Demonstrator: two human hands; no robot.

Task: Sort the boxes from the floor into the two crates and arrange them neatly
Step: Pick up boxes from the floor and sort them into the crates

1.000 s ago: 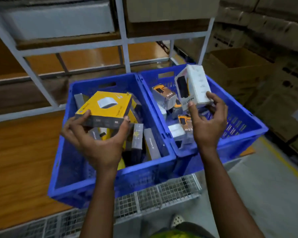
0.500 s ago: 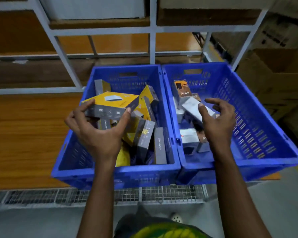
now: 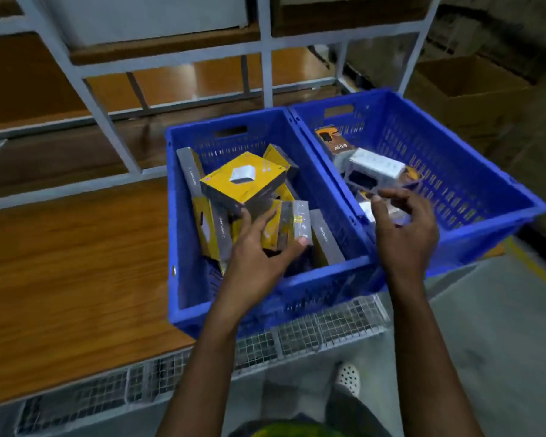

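Yellow box (image 3: pixel 243 181) sits tilted atop the left crate (image 3: pixel 328 279) pile and could slide off. Left hand (image 3: pixel 259 257) fingers are spread at its edge. Right hand (image 3: pixel 404 234) is loosely curled, empty.

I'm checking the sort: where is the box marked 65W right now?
In the head view, the 65W box leans in the far left corner of the right crate, just behind the white box.
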